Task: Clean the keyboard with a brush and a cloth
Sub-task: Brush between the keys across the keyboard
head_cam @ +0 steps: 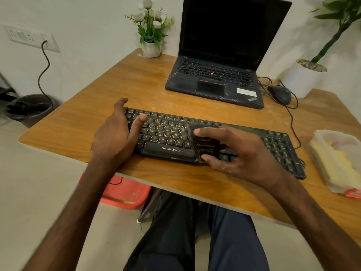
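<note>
- The keyboard (166,132) is laid flat on the worktop (136,85), near the front edge and right in front of the person.
- The left end of the keyboard is held by the left grip (115,133). The fingers are curled over the far edge, and the thumb is laid on the keys.
- A small black brush (207,147) is held by the right grip (240,153). It is pinched between the thumb at the near end and a fingertip at the far end.
- The brush is set on the keyboard, just right of the long space key. Its underside is hidden, so the bristles cannot be seen.
- A clear box (322,132) is placed at the right side of the worktop, just beside the keyboard's right end. A yellow cloth (336,165) is seen inside it.
- An open laptop (214,81) with a dark screen is set behind the keyboard.
- A black mouse (280,93) is laid to the right of the laptop.
- A small white pot of flowers (151,48) is stood at the far edge of the worktop.
- A red tray (125,194) is seen on the floor under the worktop.
</note>
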The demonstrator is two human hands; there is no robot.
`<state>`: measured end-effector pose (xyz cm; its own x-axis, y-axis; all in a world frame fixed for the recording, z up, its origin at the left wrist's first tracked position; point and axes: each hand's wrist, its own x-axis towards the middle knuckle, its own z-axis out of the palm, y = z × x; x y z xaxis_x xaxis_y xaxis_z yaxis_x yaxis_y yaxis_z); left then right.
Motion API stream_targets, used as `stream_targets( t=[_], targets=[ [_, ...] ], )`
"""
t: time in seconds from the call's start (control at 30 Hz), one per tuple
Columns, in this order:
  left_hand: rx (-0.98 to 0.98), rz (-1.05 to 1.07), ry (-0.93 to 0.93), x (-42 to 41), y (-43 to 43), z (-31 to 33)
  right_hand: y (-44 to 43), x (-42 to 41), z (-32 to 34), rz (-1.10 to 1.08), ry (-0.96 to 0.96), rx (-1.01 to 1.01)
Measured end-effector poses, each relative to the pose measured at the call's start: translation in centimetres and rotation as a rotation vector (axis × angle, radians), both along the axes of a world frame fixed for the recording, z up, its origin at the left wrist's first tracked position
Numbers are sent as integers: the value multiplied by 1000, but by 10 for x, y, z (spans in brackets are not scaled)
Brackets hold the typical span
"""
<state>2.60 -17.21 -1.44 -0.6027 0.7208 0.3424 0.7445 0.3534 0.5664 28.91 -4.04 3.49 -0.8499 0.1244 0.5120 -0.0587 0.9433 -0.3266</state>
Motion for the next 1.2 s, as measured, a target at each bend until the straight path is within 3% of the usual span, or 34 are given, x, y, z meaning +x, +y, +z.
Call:
stream_targets(
  t=[0.27,0.57,0.9,1.2],
  targets=[
    [-12,-4,-1,-1,0,-1,-9,-15,-6,19,3,-27],
    [-20,13,35,-1,2,-2,0,10,5,-43,129,-138],
    [2,-9,-16,-4,1,-1,10,12,22,-18,-65,-41],
    [-11,-8,8,-4,0,-1,-4,-10,0,6,-13,-13]
  ],
)
